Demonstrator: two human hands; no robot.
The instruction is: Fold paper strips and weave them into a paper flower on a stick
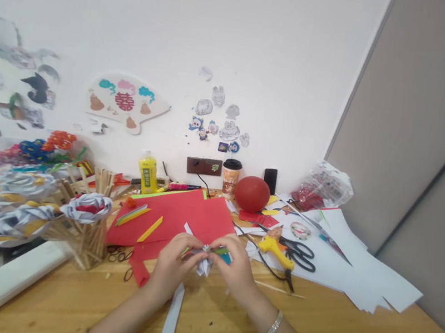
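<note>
Both hands meet over the wooden table around a small white folded-paper flower [204, 266] with bits of green and blue on it. My left hand [170, 264] pinches its left side between thumb and fingers. From the right, my right hand [234, 264] grips the other side, near a green paper piece [220, 250]. The fingers partly hide how the folds join. Below my left hand lies a white pointed paper strip [171, 321]. Behind the hands spread red paper sheets [181, 216], with a yellow strip [150, 229] on them.
To the left, wooden sticks and a paper flower [87, 207] stand in a clear holder. At right lie a yellow glue gun [277, 250], black scissors [300, 255] and white paper [329, 262]. A bottle [147, 172], a cup [229, 179] and a red balloon [252, 193] stand by the wall.
</note>
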